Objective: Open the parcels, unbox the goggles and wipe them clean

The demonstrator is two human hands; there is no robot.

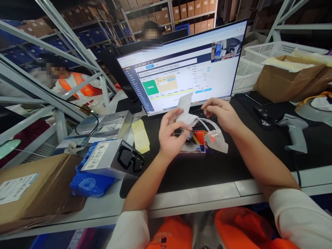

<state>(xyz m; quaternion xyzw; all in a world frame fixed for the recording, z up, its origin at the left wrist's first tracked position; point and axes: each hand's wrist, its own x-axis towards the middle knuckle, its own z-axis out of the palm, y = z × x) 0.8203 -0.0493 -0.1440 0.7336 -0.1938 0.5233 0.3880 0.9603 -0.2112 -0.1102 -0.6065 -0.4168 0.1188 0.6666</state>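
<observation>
My left hand (172, 133) is closed on a thin white wrapping sheet (185, 103), pinched between thumb and fingers in front of the monitor. From the bunched white material a white cable-like strip (206, 122) curves right toward another pale, see-through piece of wrapping (220, 141). My right hand (220, 112) hovers right of the sheet, fingers curled inward; whether something small is between its fingertips is hidden. Below the left hand lies a flat, glossy, multicoloured item (198, 140) on the black desk mat (207, 176).
A monitor (178, 72) stands behind my hands. Left are a silver glasses box (111, 157), blue plastic bag (90, 183), yellow label pad (140, 136), open grey box (114, 124) and brown carton (38, 190). Right are a scanner (294, 129), mouse (261, 114) and carton (285, 79). Two people sit beyond.
</observation>
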